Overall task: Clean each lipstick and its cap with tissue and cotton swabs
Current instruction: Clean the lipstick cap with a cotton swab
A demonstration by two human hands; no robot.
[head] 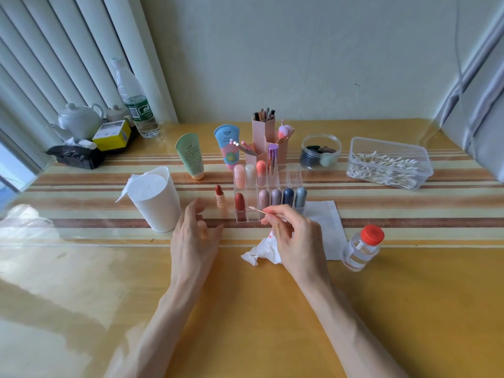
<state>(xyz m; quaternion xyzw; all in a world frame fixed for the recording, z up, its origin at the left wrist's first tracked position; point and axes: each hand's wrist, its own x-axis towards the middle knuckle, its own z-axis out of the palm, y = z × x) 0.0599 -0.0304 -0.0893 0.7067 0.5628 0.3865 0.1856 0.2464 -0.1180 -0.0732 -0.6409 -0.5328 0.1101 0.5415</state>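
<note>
Now right grip (294, 236) pinches thin wooden cotton swab (257, 210), left grip (196, 236) wide; nr it uncapped red lipstick (220, 199): prob soft tip, hold base.

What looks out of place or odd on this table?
One uncapped red lipstick stands alone on the table, left of the clear organizer, not in a slot. A crumpled tissue lies under the right hand. Nothing looks spilled.
</note>
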